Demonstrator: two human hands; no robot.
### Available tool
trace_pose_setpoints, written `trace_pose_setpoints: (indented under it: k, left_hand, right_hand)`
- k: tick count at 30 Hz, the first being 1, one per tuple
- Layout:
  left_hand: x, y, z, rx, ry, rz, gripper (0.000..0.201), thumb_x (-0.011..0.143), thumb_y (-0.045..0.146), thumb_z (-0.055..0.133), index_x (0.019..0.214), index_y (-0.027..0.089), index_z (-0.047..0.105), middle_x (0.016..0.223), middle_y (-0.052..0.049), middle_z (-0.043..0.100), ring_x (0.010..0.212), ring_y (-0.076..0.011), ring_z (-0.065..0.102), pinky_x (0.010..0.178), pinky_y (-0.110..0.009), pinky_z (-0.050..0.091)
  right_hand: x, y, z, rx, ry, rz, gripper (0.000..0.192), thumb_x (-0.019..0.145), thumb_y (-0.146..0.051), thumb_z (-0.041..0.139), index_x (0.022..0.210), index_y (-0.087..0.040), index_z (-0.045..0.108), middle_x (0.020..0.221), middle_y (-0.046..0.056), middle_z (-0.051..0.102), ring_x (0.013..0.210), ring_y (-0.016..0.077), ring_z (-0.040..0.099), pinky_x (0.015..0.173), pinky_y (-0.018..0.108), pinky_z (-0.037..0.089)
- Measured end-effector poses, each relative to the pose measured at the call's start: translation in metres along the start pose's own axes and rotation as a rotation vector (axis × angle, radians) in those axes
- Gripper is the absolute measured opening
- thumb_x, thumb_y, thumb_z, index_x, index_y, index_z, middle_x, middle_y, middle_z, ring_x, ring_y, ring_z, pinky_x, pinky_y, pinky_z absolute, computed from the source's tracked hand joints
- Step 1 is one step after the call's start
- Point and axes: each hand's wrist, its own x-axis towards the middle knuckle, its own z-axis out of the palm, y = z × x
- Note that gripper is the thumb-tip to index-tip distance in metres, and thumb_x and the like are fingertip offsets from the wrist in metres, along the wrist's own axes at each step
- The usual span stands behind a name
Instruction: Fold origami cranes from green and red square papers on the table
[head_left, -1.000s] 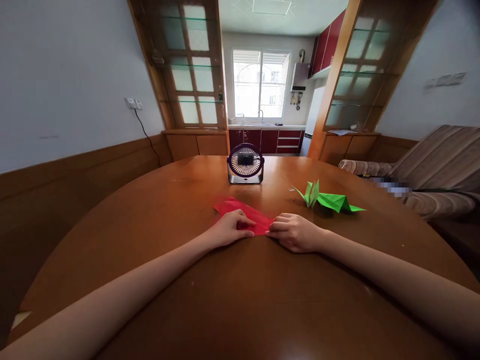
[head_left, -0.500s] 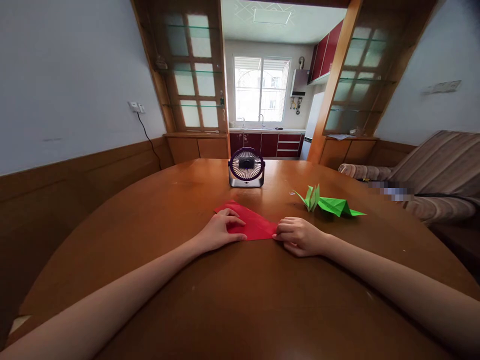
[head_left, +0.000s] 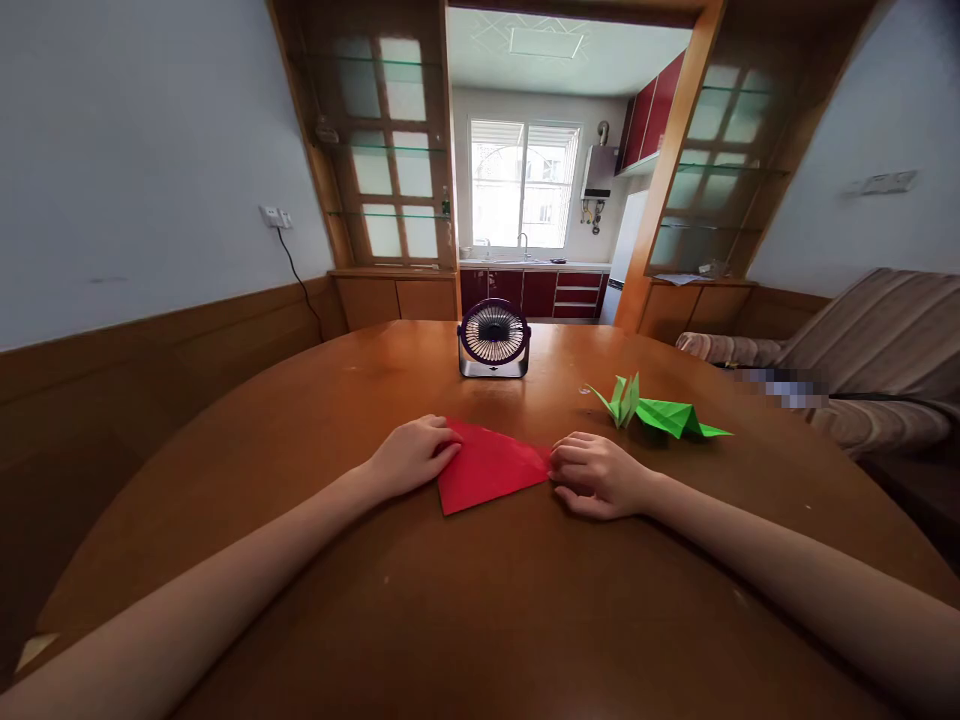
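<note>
A folded sheet of red paper [head_left: 487, 465] lies on the wooden table between my hands, with one corner pointing toward me. My left hand [head_left: 415, 452] grips its upper left edge, thumb and fingers closed on the paper. At the paper's right tip, my right hand [head_left: 596, 475] has its fingers curled and pinched on the corner; the fingertips partly cover it. Right of and beyond my right hand sit green folded-paper pieces [head_left: 671, 415], with upright points at their left end.
A small dark desk fan [head_left: 493, 335] stands on the wooden table [head_left: 480, 620] beyond the paper. A striped armchair [head_left: 877, 350] is at the right. A black cord [head_left: 296, 270] hangs from the wall socket at the left. Behind the table, a doorway opens to a kitchen.
My left hand has shifted left and regripped along the paper's left edge, uncovering its lower corner. The red paper has turned a little, that corner now nearer me. The right hand stays at the right tip.
</note>
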Motion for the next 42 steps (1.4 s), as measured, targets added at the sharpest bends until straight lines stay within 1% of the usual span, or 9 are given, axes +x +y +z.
trace_pose_setpoints:
  k: [4, 10, 15, 18, 21, 25, 29, 37, 42]
  left_hand:
    - [-0.003, -0.001, -0.003, -0.076, -0.039, 0.079, 0.028, 0.093, 0.033, 0.048, 0.098, 0.021, 0.072, 0.090, -0.006, 0.062, 0.086, -0.0180, 0.059, 0.075, -0.027, 0.046]
    - [-0.007, 0.004, 0.002, -0.215, -0.103, 0.191, 0.030, 0.092, 0.038, 0.053, 0.118, 0.028, 0.065, 0.122, -0.006, 0.059, 0.112, -0.0212, 0.054, 0.099, -0.036, 0.041]
    - [-0.006, 0.010, 0.005, -0.151, -0.081, 0.190, 0.033, 0.093, 0.040, 0.050, 0.120, 0.027, 0.065, 0.119, -0.007, 0.061, 0.109, -0.0221, 0.056, 0.096, -0.036, 0.043]
    - [-0.006, 0.016, 0.007, -0.073, -0.047, 0.202, 0.033, 0.093, 0.039, 0.049, 0.118, 0.025, 0.067, 0.113, -0.008, 0.064, 0.103, -0.0221, 0.058, 0.092, -0.037, 0.044]
    - [-0.006, 0.025, 0.008, 0.032, -0.027, 0.198, 0.036, 0.094, 0.041, 0.047, 0.116, 0.021, 0.068, 0.105, -0.009, 0.065, 0.095, -0.0221, 0.059, 0.086, -0.036, 0.046]
    - [-0.006, 0.040, 0.009, 0.165, -0.027, 0.154, 0.040, 0.095, 0.042, 0.042, 0.114, 0.019, 0.069, 0.093, -0.011, 0.064, 0.085, -0.0221, 0.058, 0.076, -0.035, 0.047]
    - [-0.006, 0.050, 0.013, 0.221, -0.013, 0.115, 0.037, 0.095, 0.038, 0.043, 0.112, 0.018, 0.070, 0.088, -0.010, 0.063, 0.081, -0.0217, 0.057, 0.071, -0.033, 0.047]
    - [-0.007, 0.048, 0.015, 0.124, 0.012, 0.087, 0.034, 0.094, 0.033, 0.046, 0.112, 0.017, 0.070, 0.093, -0.010, 0.064, 0.087, -0.0228, 0.058, 0.076, -0.035, 0.048]
    - [-0.008, 0.046, 0.012, 0.026, -0.028, 0.103, 0.035, 0.093, 0.032, 0.049, 0.118, 0.017, 0.067, 0.110, -0.011, 0.066, 0.101, -0.0252, 0.059, 0.089, -0.040, 0.047]
  right_hand:
    - [0.000, 0.001, 0.000, -0.017, 0.022, 0.024, 0.030, 0.094, -0.031, 0.045, 0.074, -0.017, 0.063, 0.080, 0.007, 0.062, 0.079, 0.0175, 0.057, 0.073, 0.032, 0.045]
    - [0.002, 0.000, 0.002, -0.094, 0.056, 0.117, 0.042, 0.098, -0.036, 0.042, 0.069, -0.016, 0.064, 0.073, 0.007, 0.061, 0.071, 0.0164, 0.055, 0.069, 0.031, 0.041]
    - [0.009, -0.007, 0.006, -0.220, 0.057, 0.189, 0.048, 0.097, -0.044, 0.043, 0.064, -0.015, 0.063, 0.066, 0.006, 0.057, 0.065, 0.0159, 0.051, 0.066, 0.031, 0.039]
    - [0.013, -0.009, 0.011, -0.270, 0.069, 0.210, 0.044, 0.095, -0.046, 0.046, 0.071, -0.014, 0.064, 0.077, 0.009, 0.060, 0.072, 0.0184, 0.053, 0.071, 0.034, 0.042]
    - [0.016, -0.006, 0.016, -0.238, 0.073, 0.225, 0.033, 0.096, -0.038, 0.046, 0.085, -0.014, 0.066, 0.090, 0.011, 0.062, 0.080, 0.0204, 0.055, 0.075, 0.035, 0.045]
    - [0.018, -0.001, 0.019, -0.110, 0.010, 0.165, 0.027, 0.098, -0.023, 0.041, 0.094, -0.015, 0.066, 0.089, 0.010, 0.062, 0.080, 0.0183, 0.057, 0.074, 0.032, 0.046]
    - [0.024, -0.002, 0.017, -0.009, -0.011, 0.187, 0.024, 0.097, -0.028, 0.046, 0.101, -0.015, 0.066, 0.094, 0.010, 0.064, 0.085, 0.0184, 0.059, 0.080, 0.033, 0.047]
    - [0.041, -0.010, 0.012, -0.023, -0.098, 0.290, 0.033, 0.098, -0.036, 0.044, 0.098, -0.013, 0.068, 0.091, 0.011, 0.066, 0.083, 0.0189, 0.062, 0.075, 0.031, 0.049]
    - [0.040, -0.026, 0.008, -0.073, -0.133, 0.330, 0.050, 0.093, -0.053, 0.046, 0.107, -0.009, 0.067, 0.100, 0.016, 0.069, 0.092, 0.0261, 0.065, 0.081, 0.038, 0.052]
